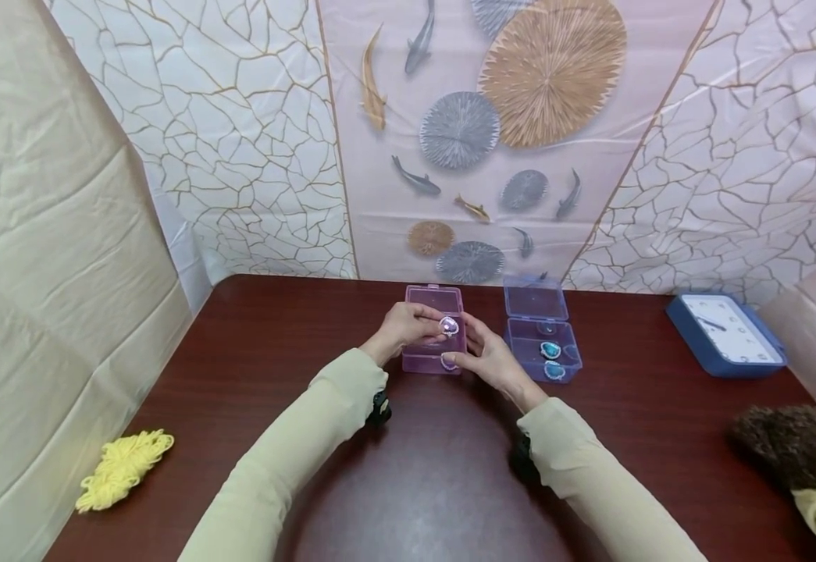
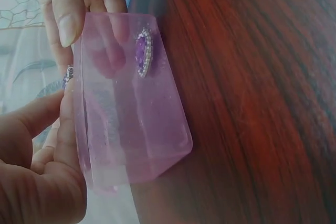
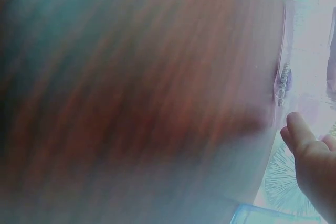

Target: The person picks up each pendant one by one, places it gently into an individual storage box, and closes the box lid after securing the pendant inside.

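Observation:
My left hand (image 1: 404, 328) pinches a purple gem with a beaded silvery border (image 1: 449, 326), just above an open pink clear plastic box (image 1: 418, 364). The box's hinged lid (image 1: 434, 299) leans back at the far side. Around the box's right side, my right hand (image 1: 495, 363) holds it, with the thumb at the near wall and the other fingers behind. Another purple gem (image 2: 144, 53) lies inside the box, seen through its wall in the left wrist view. In the right wrist view, only part of the right hand shows at the edge.
Right of the pink box stands an open blue clear box (image 1: 520, 355) with blue gems (image 1: 550, 350) inside. A blue clock (image 1: 731, 332) lies at the far right, near a brown fuzzy thing (image 1: 780, 445). Yellow yarn (image 1: 126, 468) lies on the left. Patterned cloth hangs behind the table.

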Demonstrator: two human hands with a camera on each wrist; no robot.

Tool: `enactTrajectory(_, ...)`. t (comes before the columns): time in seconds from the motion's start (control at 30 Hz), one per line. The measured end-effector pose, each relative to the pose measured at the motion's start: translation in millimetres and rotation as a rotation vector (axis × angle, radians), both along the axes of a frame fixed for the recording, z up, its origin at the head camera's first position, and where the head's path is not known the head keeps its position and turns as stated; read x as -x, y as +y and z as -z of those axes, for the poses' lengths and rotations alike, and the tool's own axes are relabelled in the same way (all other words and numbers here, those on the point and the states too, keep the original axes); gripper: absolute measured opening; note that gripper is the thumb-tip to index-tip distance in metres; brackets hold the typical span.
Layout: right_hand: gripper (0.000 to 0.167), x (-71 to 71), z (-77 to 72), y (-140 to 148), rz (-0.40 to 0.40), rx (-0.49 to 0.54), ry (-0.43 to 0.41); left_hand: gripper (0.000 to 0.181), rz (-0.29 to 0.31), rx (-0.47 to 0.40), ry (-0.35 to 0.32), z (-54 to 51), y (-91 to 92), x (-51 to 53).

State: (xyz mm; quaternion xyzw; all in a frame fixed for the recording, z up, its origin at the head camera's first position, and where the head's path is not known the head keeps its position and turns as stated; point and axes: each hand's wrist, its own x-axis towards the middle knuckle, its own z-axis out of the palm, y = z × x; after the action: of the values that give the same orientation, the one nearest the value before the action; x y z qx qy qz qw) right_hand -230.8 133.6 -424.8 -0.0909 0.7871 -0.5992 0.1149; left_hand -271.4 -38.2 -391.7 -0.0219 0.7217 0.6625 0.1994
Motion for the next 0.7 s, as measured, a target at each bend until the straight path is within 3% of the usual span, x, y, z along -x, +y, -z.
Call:
enactTrajectory(0.33,0.079,0.2,0.2,1,-0.007,0.003,0.017,0.022,0.022,0.107,0.021,0.5,8.2,2.9)
enactTrajectory(0.7,0.078,0.1,0.1,0,-0.011,0.007,0.031,0.020,0.005,0.181,0.033,-0.7,14.0,2.9)
